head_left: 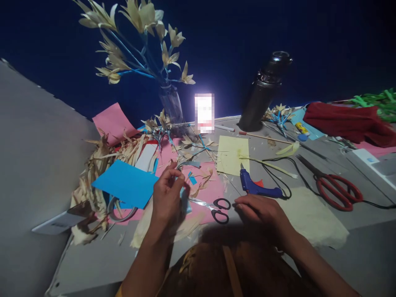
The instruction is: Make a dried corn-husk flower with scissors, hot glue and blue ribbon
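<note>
My left hand (168, 190) hovers over the pink paper (210, 185), its thumb and fingertips pinched together. Whatever lies between them is too small to make out. A thin grey strip (190, 163) shows just beyond those fingers. My right hand (262, 210) is held low with its fingers curled and pressed together; what they may hold is hidden. Small scissors (213, 206) with black handles lie between my hands, blades toward the left. Right behind my right hand lies a blue glue gun (260, 185) with its nozzle on a yellow paper (229, 152).
Dried husks (95, 177), a blue sheet (126, 183) and a tape roll (122, 211) lie at left. A glass vase (171, 103) of husk flowers and a dark flask (262, 95) stand behind. Large red-handled scissors (338, 192), a cable and a maroon cloth (343, 121) lie right.
</note>
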The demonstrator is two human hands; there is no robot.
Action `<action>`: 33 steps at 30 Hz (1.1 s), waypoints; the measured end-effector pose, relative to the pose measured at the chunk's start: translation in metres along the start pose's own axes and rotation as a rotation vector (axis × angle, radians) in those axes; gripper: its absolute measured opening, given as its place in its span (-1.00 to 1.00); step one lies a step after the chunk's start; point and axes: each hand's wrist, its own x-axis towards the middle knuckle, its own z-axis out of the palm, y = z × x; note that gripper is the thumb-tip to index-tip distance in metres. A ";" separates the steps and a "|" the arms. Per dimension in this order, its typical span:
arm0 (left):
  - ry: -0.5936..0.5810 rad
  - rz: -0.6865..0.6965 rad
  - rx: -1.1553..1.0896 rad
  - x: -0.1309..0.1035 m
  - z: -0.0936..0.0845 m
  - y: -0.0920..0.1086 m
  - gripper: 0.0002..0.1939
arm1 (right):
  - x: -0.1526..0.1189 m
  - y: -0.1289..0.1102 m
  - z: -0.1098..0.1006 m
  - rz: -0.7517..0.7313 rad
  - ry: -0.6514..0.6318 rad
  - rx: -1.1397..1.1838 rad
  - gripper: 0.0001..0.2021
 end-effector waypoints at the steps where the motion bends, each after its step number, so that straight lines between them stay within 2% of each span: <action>1: 0.025 0.037 0.014 0.000 0.000 0.004 -0.80 | -0.001 0.001 0.001 0.017 0.004 -0.026 -0.77; 3: 0.060 0.089 0.024 -0.002 0.000 0.010 -0.79 | -0.003 0.003 0.003 0.065 0.006 -0.102 -0.80; 5: 0.061 0.075 -0.036 -0.006 0.002 0.013 -0.77 | -0.005 0.003 0.006 0.146 -0.018 -0.208 -0.84; 8: -0.050 -0.053 -0.150 -0.010 0.006 0.010 -0.79 | 0.001 -0.006 0.008 0.259 -0.101 -0.358 -0.85; 12: -0.226 -0.195 -0.267 -0.013 0.006 0.005 -0.84 | 0.023 -0.022 0.006 0.287 -0.260 -0.465 -0.83; 16: -0.232 -0.182 -0.307 -0.017 -0.004 0.014 -0.87 | 0.039 -0.028 0.008 0.277 -0.354 -0.573 -0.81; 21: -0.128 -0.146 -0.274 -0.026 -0.023 0.026 -0.82 | 0.038 -0.027 0.021 0.260 -0.329 -0.597 -0.80; 23: -0.102 -0.149 -0.282 -0.028 -0.028 0.026 -0.80 | 0.037 -0.026 0.020 0.261 -0.320 -0.567 -0.84; 27: -0.102 -0.140 -0.304 -0.029 -0.034 0.026 -0.81 | 0.041 -0.021 -0.002 0.282 -0.271 -0.447 -0.90; 30: -0.109 -0.120 -0.321 -0.028 -0.035 0.026 -0.83 | 0.050 -0.018 -0.022 0.305 -0.243 -0.395 -0.85; 33: -0.111 -0.136 -0.327 -0.027 -0.034 0.024 -0.84 | 0.063 -0.023 -0.024 0.297 -0.249 -0.412 -0.82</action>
